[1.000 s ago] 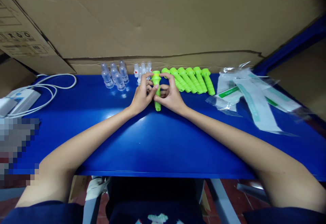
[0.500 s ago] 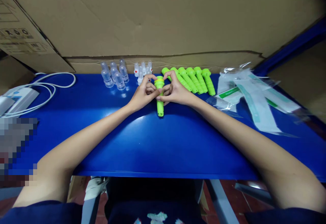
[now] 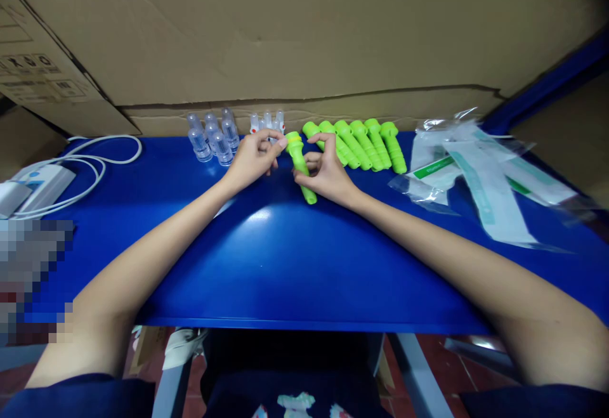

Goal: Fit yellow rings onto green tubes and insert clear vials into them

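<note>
My right hand (image 3: 326,174) is closed around the body of a bright green plastic tube (image 3: 299,158), its index finger curled clear of the side. The tube is shaped like a small flashlight, with a wider head and a yellowish ring at the top. It tilts with its head up and to the left, above the blue table. At the ring, the fingertips of my left hand (image 3: 257,158) are pinched together against the edge. Just beyond my left hand stand several small clear vials with red dots (image 3: 267,118), partly hidden by it.
Several matching green tubes (image 3: 375,145) lie in a row on the blue table (image 3: 304,266). Clear threaded plastic caps (image 3: 221,145) stand at back left. Clear-and-white packets (image 3: 488,196) lie at right, a white device with a cable (image 3: 45,186) at left. A cardboard wall (image 3: 285,37) rises behind.
My left hand has drawn back to the left from the tube's body to its head. The tube, in my right hand, has tilted so its lower end points further right.
</note>
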### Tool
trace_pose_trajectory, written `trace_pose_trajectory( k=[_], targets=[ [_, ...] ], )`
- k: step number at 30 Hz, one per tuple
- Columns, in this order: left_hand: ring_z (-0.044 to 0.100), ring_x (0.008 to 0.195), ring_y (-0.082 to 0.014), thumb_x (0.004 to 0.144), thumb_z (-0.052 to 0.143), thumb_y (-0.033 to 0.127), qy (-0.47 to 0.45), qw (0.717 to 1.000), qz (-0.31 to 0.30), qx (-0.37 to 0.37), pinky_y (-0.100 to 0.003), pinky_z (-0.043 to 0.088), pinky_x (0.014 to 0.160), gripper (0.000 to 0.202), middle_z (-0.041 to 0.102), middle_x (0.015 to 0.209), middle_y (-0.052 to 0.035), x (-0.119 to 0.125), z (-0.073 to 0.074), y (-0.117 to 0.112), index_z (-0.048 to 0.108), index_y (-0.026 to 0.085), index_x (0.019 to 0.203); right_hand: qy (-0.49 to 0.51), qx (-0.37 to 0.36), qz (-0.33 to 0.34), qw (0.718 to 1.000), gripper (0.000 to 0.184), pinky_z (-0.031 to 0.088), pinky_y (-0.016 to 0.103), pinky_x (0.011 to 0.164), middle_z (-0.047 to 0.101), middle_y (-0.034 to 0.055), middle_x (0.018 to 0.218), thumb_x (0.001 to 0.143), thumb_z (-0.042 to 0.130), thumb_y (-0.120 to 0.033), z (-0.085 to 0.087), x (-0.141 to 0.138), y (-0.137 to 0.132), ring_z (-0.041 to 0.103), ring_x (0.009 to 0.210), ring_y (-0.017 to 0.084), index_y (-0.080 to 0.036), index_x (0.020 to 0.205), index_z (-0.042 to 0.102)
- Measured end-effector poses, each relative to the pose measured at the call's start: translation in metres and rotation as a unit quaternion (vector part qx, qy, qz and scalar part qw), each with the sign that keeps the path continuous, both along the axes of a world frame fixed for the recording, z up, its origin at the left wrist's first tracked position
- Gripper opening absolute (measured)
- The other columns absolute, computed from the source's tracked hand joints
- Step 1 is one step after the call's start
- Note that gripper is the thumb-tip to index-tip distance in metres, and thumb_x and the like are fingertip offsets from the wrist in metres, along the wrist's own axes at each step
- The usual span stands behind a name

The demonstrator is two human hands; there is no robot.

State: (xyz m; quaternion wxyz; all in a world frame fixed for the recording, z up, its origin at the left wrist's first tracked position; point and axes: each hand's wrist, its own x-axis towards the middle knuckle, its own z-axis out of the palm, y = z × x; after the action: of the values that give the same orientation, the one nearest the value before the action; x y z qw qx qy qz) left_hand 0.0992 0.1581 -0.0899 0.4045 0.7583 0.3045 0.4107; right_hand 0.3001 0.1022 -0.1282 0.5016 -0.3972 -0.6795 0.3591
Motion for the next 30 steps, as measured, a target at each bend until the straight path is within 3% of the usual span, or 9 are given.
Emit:
trace_pose_trajectory(
  k=[5,10,14,20,25,30],
  targets=[
    [0.053,0.046,-0.008,0.09,0.072,0.026,0.075,0.991,0.011,0.113,-0.021,0.039,0.053,0.01,0.059,0.053,0.0059,-0.008,0.018,0.002,0.07,0.017,0.093,-0.019,0.039,-0.014,0.999,0.062,0.058,0.034,0.065,0.055,-0.0081,0.078,0.079,0.077,-0.031,0.001,0.0,-0.001,0.062,0.063,0.014,-0.03,0.121,0.032],
    [0.049,0.05,-0.0066,0.085,0.071,0.018,0.14,0.976,-0.002,0.166,-0.021,0.036,0.056,0.005,0.059,0.056,0.0071,-0.013,0.031,-0.004,0.07,0.015,0.09,-0.035,0.022,0.014,0.999,0.059,0.057,0.03,0.063,0.066,-0.0045,0.083,0.075,0.074,-0.029,0.004,0.002,-0.003,0.073,0.075,0.018,-0.028,0.12,0.035],
    [0.05,0.05,-0.0062,0.085,0.071,0.02,0.128,0.985,-0.029,0.115,-0.02,0.038,0.056,0.006,0.06,0.056,0.0056,-0.016,0.037,-0.008,0.07,0.014,0.086,-0.023,-0.006,0.043,0.999,0.059,0.059,0.029,0.065,0.072,-0.0019,0.088,0.073,0.074,-0.028,0.006,0.003,-0.005,0.078,0.084,0.021,-0.027,0.119,0.037],
    [0.051,0.047,-0.0056,0.081,0.075,0.023,0.112,0.989,-0.095,-0.007,-0.017,0.039,0.05,0.011,0.058,0.053,0.0057,-0.019,0.044,-0.009,0.067,0.015,0.084,0.0,-0.026,0.073,0.997,0.057,0.056,0.027,0.06,0.073,-0.0029,0.086,0.076,0.078,-0.033,0.006,0.004,-0.005,0.074,0.073,0.018,-0.027,0.117,0.04],
    [0.049,0.046,-0.0047,0.08,0.075,0.022,0.105,0.99,-0.097,-0.01,-0.016,0.038,0.049,0.011,0.056,0.052,0.0063,-0.019,0.043,-0.01,0.067,0.014,0.082,0.024,-0.043,0.069,0.996,0.055,0.051,0.025,0.053,0.071,-0.0056,0.077,0.077,0.083,-0.039,0.006,0.003,-0.002,0.064,0.055,0.011,-0.025,0.113,0.044],
    [0.046,0.046,-0.0047,0.081,0.072,0.021,0.099,0.991,-0.082,0.023,-0.017,0.036,0.05,0.009,0.057,0.052,0.0055,-0.018,0.041,-0.01,0.067,0.014,0.083,0.04,-0.048,0.057,0.996,0.056,0.051,0.025,0.053,0.069,-0.0048,0.073,0.076,0.086,-0.046,0.005,0.004,0.002,0.062,0.052,0.01,-0.022,0.112,0.05]
  ],
)
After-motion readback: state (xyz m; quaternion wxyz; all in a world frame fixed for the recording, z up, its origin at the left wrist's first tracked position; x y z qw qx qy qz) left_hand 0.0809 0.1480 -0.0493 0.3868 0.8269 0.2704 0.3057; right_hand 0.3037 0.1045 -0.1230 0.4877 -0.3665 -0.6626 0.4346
